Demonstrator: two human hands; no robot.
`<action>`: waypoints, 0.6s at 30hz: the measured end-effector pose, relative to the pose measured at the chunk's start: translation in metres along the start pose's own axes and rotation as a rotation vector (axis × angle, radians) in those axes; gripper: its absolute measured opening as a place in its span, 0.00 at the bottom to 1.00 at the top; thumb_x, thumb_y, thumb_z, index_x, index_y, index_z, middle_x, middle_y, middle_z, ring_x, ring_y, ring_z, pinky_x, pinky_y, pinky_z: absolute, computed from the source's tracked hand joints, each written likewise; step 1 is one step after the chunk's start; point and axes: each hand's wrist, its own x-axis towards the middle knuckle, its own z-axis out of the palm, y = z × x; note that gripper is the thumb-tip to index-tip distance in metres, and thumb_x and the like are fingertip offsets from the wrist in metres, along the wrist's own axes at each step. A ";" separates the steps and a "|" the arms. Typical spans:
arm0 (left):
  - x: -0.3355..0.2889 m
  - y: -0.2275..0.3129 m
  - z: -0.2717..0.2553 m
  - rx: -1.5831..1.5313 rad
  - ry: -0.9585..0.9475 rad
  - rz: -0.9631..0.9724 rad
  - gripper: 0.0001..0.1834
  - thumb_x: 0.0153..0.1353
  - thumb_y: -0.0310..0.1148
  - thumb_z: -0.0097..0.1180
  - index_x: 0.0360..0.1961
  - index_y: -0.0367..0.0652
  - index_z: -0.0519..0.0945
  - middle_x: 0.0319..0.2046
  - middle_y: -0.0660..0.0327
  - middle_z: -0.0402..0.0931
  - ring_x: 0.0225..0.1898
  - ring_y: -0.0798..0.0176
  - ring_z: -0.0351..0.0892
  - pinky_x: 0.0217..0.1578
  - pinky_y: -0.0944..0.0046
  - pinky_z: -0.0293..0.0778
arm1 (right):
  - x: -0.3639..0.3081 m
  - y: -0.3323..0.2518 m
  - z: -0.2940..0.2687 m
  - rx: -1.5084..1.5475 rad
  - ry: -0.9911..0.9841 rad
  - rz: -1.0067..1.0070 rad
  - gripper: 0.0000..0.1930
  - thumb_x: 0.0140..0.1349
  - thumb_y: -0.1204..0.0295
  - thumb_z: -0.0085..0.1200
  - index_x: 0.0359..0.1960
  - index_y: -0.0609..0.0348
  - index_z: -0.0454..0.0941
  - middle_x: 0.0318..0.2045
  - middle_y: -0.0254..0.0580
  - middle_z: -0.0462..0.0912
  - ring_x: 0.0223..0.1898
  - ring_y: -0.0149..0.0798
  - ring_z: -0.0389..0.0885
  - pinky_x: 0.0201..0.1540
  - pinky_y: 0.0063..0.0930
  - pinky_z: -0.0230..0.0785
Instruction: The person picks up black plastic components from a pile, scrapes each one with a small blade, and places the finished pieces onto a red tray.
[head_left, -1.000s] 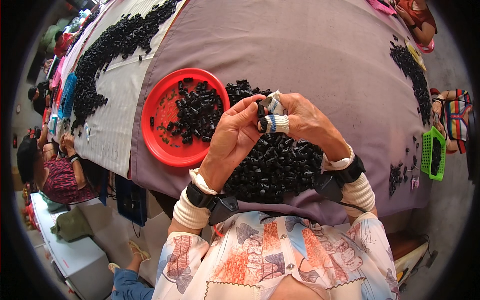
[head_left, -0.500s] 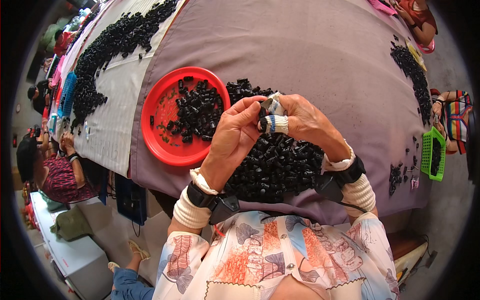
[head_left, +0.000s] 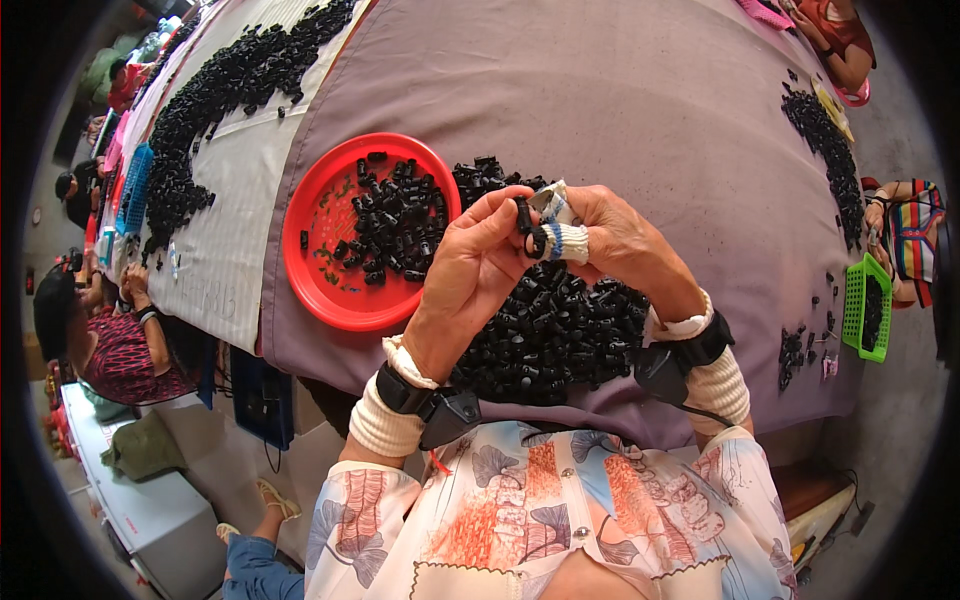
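Observation:
Between thumb and fingertips, my left hand (head_left: pixel 468 255) pinches a small black cylindrical plastic part (head_left: pixel 523 214). Close against it on the right, my right hand (head_left: pixel 622 235) is closed around a small grey metal blade (head_left: pixel 541 199), whose handle is hidden in the fingers. White knitted finger covers (head_left: pixel 566 242) with blue stripes wrap fingers of that hand. Both hands hover over a pile of black plastic parts (head_left: pixel 560 335) on the mauve cloth. To the left lies a round red tray (head_left: pixel 300 270), holding many similar parts and small dark scraps.
A mauve cloth (head_left: pixel 600 90) covers the table. On the pale cloth at left lies a long heap of black parts (head_left: pixel 185 150), beside a blue basket (head_left: pixel 133 190). More parts and a green basket (head_left: pixel 855 310) are at far right. Other people sit around the table.
The blade has drawn slightly away from the black part, and my right hand has shifted a little to the right. More of the part shows in my left fingers.

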 end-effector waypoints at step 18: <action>-0.001 -0.001 0.008 0.095 0.102 0.005 0.12 0.62 0.29 0.48 0.45 0.35 0.74 0.38 0.59 0.76 0.37 0.69 0.75 0.40 0.69 0.72 | 0.000 -0.008 0.001 -0.201 0.066 -0.011 0.21 0.44 0.56 0.64 0.20 0.62 0.70 0.14 0.33 0.69 0.19 0.30 0.66 0.21 0.28 0.59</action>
